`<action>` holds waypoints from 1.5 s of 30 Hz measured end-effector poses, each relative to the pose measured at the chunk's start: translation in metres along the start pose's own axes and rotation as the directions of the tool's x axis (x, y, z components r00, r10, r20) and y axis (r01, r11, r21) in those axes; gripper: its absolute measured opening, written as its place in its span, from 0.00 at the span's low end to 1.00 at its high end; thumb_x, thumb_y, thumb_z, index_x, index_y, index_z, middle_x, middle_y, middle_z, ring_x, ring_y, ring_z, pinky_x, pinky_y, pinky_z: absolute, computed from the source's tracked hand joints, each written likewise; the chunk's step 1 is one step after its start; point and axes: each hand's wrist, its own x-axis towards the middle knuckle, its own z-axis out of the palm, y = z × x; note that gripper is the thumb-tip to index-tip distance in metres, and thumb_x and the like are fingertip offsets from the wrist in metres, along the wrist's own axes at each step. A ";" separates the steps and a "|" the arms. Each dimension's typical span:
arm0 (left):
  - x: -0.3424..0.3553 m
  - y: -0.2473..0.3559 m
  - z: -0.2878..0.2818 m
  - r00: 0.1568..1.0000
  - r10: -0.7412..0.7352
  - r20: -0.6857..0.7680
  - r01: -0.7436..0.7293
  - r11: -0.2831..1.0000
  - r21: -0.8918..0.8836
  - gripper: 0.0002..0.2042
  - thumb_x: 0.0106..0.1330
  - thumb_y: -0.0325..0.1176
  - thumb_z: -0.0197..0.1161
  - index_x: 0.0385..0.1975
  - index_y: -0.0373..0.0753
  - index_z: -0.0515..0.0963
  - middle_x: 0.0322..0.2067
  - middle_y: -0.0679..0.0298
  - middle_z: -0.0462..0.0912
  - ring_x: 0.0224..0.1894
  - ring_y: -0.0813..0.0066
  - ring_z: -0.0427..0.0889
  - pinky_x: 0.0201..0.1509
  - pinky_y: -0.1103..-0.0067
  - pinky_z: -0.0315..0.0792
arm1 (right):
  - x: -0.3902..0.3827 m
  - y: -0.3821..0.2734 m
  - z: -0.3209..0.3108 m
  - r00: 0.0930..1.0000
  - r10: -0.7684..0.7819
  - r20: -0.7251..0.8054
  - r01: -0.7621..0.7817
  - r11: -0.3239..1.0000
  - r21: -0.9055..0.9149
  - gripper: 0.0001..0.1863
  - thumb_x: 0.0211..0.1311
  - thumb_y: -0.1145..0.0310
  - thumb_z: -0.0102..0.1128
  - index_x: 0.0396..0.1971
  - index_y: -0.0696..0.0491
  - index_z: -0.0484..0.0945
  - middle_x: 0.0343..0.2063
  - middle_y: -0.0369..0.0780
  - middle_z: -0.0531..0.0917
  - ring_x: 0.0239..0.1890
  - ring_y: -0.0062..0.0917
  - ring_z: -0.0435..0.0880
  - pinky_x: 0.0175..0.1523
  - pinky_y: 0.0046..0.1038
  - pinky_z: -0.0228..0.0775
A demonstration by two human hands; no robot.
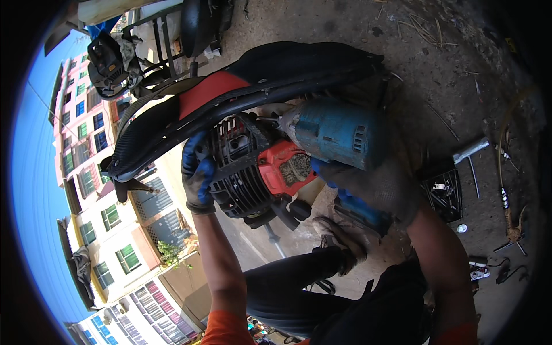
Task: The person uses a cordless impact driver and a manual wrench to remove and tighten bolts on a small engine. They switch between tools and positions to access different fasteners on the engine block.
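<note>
My gloved right hand [374, 187] is wrapped round the handle of a scuffed teal power drill [333, 132]. The drill's nose points left into the top of a small engine [238, 192], which has black finned housings and a dirty red cover [284, 167]. The very tip is hard to make out among the engine parts. On the engine's left side, my gloved left hand [198, 172] grips the black housing. Just beyond the engine arches a long black padded backrest [276, 69] with a red band [213, 92].
To the right on the dirty ground lie a T-handle wrench [471, 150], a black tray of small tools [443, 192] and a hose with a metal fitting [505, 198]. Another engine [109, 66] stands at the far left by a metal frame. My shoe [339, 236] is close below the engine.
</note>
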 end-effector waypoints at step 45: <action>0.000 0.011 0.022 0.996 -0.053 -0.078 0.054 0.998 0.015 0.32 0.56 0.27 0.62 0.64 0.32 0.68 0.61 0.55 0.74 0.62 0.64 0.73 0.67 0.70 0.66 | -0.022 -0.035 -0.027 0.984 0.159 -0.079 -0.166 0.982 -0.095 0.22 0.54 0.70 0.74 0.50 0.56 0.80 0.37 0.38 0.86 0.34 0.20 0.85 0.37 0.23 0.78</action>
